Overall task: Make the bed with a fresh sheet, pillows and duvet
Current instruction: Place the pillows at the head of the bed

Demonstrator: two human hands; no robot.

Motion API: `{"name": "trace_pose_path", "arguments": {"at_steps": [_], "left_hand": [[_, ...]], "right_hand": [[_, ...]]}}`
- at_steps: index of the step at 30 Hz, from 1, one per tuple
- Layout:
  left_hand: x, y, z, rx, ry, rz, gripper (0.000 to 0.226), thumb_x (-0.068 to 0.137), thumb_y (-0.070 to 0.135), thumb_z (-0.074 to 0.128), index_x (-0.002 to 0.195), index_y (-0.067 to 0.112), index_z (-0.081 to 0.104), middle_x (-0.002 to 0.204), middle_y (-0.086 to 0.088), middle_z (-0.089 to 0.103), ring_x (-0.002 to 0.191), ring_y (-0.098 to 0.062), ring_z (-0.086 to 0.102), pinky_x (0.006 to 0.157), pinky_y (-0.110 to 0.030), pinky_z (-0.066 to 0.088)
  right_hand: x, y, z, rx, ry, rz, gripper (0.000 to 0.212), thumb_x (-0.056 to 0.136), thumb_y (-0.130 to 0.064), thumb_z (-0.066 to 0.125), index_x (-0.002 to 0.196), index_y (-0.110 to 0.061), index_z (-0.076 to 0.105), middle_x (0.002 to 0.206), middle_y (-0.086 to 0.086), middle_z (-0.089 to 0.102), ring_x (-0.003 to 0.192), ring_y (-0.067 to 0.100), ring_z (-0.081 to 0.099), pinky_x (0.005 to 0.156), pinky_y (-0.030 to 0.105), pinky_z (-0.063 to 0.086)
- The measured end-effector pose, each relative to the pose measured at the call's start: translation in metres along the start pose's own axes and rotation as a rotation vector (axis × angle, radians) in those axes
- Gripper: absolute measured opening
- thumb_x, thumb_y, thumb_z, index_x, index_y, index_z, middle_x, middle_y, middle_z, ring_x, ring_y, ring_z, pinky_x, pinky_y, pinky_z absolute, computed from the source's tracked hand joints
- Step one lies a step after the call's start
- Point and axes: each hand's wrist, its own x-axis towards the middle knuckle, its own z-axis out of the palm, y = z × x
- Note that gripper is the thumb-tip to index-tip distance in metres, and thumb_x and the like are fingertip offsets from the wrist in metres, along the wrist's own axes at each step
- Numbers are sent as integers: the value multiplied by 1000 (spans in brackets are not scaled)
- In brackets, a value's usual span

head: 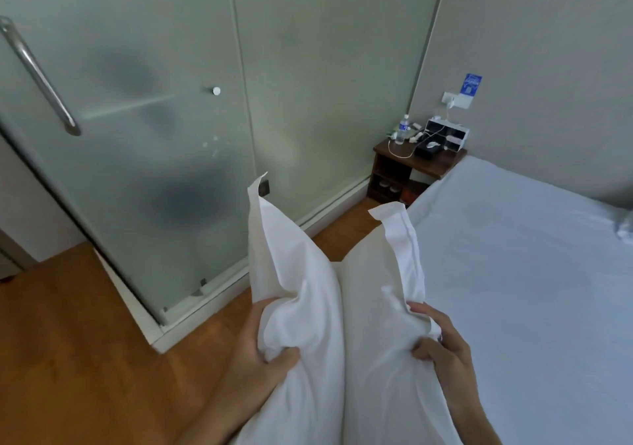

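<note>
Pillowcase [301, 293] half over a pillow [370, 324], held upright above the wooden floor [85, 359] beside the bed [513, 273]. Left hand [263, 352] and right hand [442, 341] each grip bunched cloth at its open edges.

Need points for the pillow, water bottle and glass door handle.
pillow [363, 307], head view, on the bare pillow showing between the pillowcase edges.
water bottle [402, 131], head view, on its body, on the nightstand.
glass door handle [37, 74], head view, on the middle of the metal bar.
</note>
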Motion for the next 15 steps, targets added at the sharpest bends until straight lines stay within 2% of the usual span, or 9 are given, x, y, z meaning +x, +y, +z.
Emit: {"name": "trace_pose_path", "arguments": {"at_steps": [3,6,7,10,12,15], "left_hand": [[61,10,-36,-1,-92,40,62,72,12,72,126,37,54,117,18,66,112,-3,61,85,-10,46],[120,16,-65,13,-192,44,64,80,1,73,126,41,54,117,18,66,111,-2,62,84,-12,47],[138,19,-72,21,-219,51,65,81,0,72,127,41,53,118,19,65,111,-2,61,85,-13,47],[188,23,-91,19,-295,69,66,80,3,73,130,41,51,120,18,64,113,-3,61,88,-21,48],[220,19,-103,4,-312,76,65,77,8,73,128,43,52,119,19,64,111,-2,61,86,-17,48],[269,11,-118,23,-327,72,66,72,19,72,127,49,50,119,22,63,111,2,60,87,-19,49]], "right_hand": [[27,-16,47,5,92,-3,64,74,22,45,97,-29,77,91,3,61,64,15,47,68,25,41],[46,-29,82,-4,179,32,61,75,19,46,103,-27,75,78,3,57,65,18,45,63,29,38],[53,-34,93,4,204,35,61,75,18,46,105,-26,75,80,4,58,68,19,47,63,29,39],[79,-48,120,11,269,16,60,75,19,45,107,-24,74,92,4,65,76,19,54,61,25,43],[99,-51,139,1,299,21,61,76,19,45,102,-27,75,83,1,61,69,17,50,57,22,41],[136,-50,168,6,327,-2,63,76,20,45,93,-32,77,78,-7,55,67,14,46,63,25,38]]}}
